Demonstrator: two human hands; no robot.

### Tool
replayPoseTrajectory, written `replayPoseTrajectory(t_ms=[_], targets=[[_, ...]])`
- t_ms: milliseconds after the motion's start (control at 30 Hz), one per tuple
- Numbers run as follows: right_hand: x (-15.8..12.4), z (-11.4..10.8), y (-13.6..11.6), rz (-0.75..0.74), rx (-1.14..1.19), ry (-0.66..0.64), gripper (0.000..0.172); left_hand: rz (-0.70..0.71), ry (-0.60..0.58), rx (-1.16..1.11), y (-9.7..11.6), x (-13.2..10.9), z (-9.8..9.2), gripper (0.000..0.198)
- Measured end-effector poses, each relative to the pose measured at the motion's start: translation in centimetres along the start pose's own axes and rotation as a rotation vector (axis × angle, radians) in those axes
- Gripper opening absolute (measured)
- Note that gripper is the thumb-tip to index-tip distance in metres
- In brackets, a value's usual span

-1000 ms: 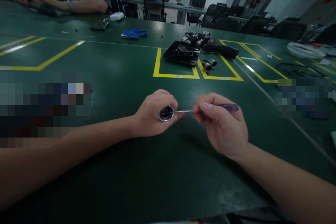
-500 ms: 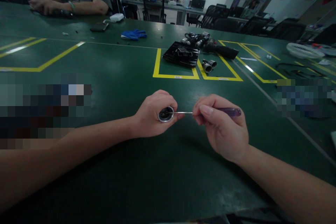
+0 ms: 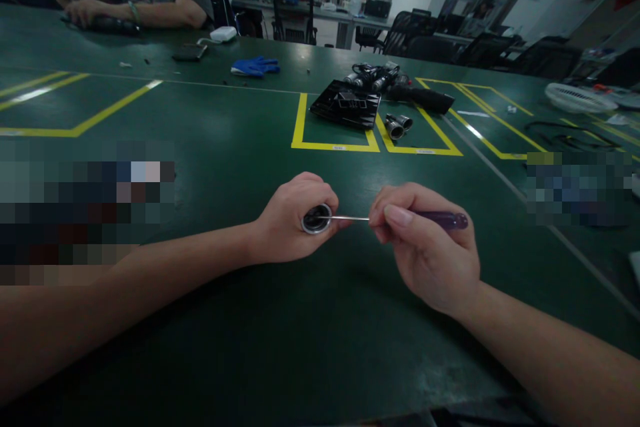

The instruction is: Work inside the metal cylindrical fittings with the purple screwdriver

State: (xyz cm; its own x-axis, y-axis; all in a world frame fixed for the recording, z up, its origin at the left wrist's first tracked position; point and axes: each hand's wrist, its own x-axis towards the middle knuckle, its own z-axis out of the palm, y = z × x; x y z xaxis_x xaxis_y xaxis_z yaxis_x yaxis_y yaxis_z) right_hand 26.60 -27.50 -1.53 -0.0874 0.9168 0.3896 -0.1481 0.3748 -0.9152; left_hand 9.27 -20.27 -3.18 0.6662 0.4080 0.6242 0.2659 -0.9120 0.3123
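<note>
The left hand (image 3: 290, 220) wraps around a short, round cylinder with a silver metal rim and a dark inside (image 3: 310, 215), its fingers clamped on the barrel. The cylinder is held above the table between the person's forearms, its open mouth turned up toward the head camera; that tilt probably serves to keep the inside in sight and within reach. The far fingertips are hidden behind it.

The right hand (image 3: 427, 250) grips a slim screwdriver-like tool with a translucent purple handle and thin metal shaft (image 3: 445, 219). The thumb and fingers are closed on its front part, a pencil-like hold that seems chosen for fine control, while the handle's butt lies back along the hand. The shaft runs nearly level across the rim into the mouth; what the tip touches is too dark to tell.

Well beyond the hands, 2 silver-rimmed dark cylinders (image 3: 396, 127) lie side by side within a yellow tape outline (image 3: 425, 151) on the dark green tabletop (image 3: 240, 327). A glossy black sheet-like item (image 3: 345, 105) sits in the neighbouring outline, which suggests that the tape sorts things by place.
</note>
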Motion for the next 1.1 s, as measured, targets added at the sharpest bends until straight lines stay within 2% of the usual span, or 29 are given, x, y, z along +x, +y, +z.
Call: replayPoseTrajectory(t_ms=[167, 433, 667, 867, 1100], targets=[[-0.04, 0.2, 0.0, 0.016, -0.008, -0.031, 0.016, 0.006, -0.017, 0.0, 0.07, 0.01, -0.16, 0.016], [-0.22, 0.12, -0.02, -0.053, -0.008, -0.012, 0.015, 0.004, -0.009, -0.004, 0.06, -0.01, -0.09, 0.019], [0.04, 0.01, 0.35, 0.041, 0.002, 0.004, 0.016, -0.019, -0.018, 0.002, 0.03, -0.07, 0.02, 0.02], [0.29, -0.09, 0.37, 0.135, 0.108, 0.04, 0.017, 0.023, 0.043, 0.014, -0.01, -0.09, 0.33, 0.022], [0.44, 0.04, 0.47, 0.155, 0.168, 0.068, 0.017, 0.03, 0.046, 0.022, 0.06, -0.11, 0.34, 0.02]])
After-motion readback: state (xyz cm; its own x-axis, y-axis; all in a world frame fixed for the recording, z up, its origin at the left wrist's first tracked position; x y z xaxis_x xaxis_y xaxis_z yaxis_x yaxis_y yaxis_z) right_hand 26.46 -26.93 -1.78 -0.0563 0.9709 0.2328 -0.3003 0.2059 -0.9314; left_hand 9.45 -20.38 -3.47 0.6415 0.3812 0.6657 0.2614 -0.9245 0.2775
